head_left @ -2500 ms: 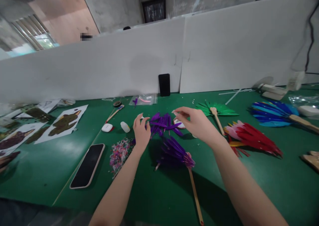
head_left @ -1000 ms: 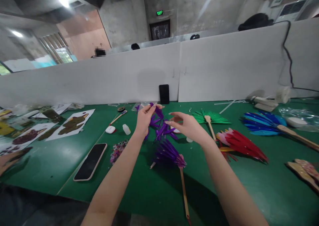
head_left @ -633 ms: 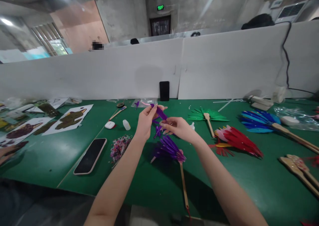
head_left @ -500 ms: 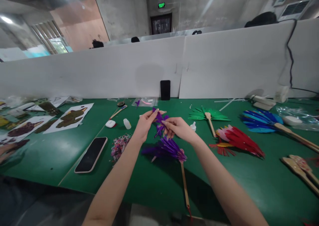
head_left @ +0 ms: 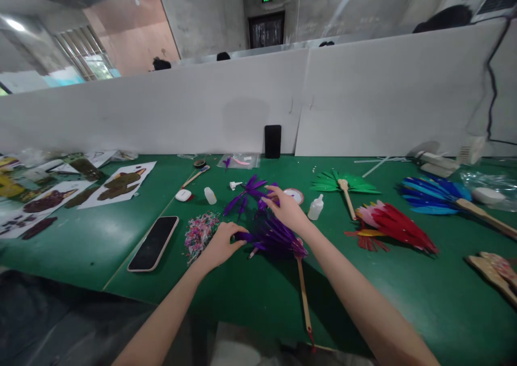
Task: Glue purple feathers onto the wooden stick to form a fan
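A purple fan (head_left: pixel 278 237) of long, petal-like strips lies on the green table, its wooden handle (head_left: pixel 305 296) pointing toward me. My left hand (head_left: pixel 221 243) is at the fan's left end, thumb and fingers closed around the tip of a purple strip. Over the fan's upper edge is my right hand (head_left: pixel 285 207), its fingers bent among purple strips; what they pinch is partly hidden. Just beyond, a loose bunch of purple strips (head_left: pixel 245 195) lies spread out. A round white-and-red item (head_left: pixel 294 196) and a white glue bottle (head_left: pixel 315 208) stand beside my right hand.
Left lie a phone (head_left: pixel 153 244), a pile of coloured shreds (head_left: pixel 201 234), a small bottle (head_left: pixel 210 195) and a brush (head_left: pixel 196 176). Right are a green fan (head_left: pixel 345 185), a red bundle (head_left: pixel 398 226) and a blue fan (head_left: pixel 434 195). A white partition (head_left: pixel 169 118) stands behind.
My hands have parted and come lower, over the purple fan. The purple bunch they held together now rests on the table. The view has shifted slightly.
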Available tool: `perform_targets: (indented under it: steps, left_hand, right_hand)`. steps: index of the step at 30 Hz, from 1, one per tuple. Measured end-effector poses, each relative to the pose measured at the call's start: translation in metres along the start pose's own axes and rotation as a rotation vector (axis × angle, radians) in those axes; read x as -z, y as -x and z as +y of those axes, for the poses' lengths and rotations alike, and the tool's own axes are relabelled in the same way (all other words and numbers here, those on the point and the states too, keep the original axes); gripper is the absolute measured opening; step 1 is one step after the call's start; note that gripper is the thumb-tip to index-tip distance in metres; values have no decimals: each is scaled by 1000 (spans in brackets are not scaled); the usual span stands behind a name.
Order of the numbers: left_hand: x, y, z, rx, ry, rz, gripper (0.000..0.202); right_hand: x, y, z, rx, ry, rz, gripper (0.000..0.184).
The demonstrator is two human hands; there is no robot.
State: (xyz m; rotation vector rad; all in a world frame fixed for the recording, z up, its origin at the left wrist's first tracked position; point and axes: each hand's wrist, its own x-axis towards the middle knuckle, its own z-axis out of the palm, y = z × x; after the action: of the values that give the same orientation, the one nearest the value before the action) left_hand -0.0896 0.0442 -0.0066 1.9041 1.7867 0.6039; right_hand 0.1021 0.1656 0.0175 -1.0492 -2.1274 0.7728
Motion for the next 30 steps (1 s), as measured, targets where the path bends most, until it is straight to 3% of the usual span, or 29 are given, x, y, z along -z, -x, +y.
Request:
perform_targets:
  steps: [4, 9, 12, 17, 23, 27, 30]
  left_hand:
    - [12, 4, 10, 52, 107, -38, 28]
    - [38, 22, 33, 162, 354, 48, 32]
    - [48, 35, 55, 146, 519, 84, 28]
    - [47, 57, 87, 152, 704, 185, 24]
    - [22, 77, 100, 203, 832, 299, 30]
    - [4, 89, 104, 40, 730, 344, 36]
    - [-6, 98, 106, -47, 578, 329, 21]
  right_hand:
    - [8, 7, -11, 96, 178, -58, 33]
    - [50, 26, -53, 154, -77, -347, 35]
    - [60, 42, -79, 141, -171, -441, 33]
    - [53, 80, -96, 87, -236, -320, 23]
    - [47, 128, -89, 33, -383, -160, 27]
    - [41, 155, -82, -94, -401, -94, 36]
    - [32, 175, -78, -120, -397, -121, 38]
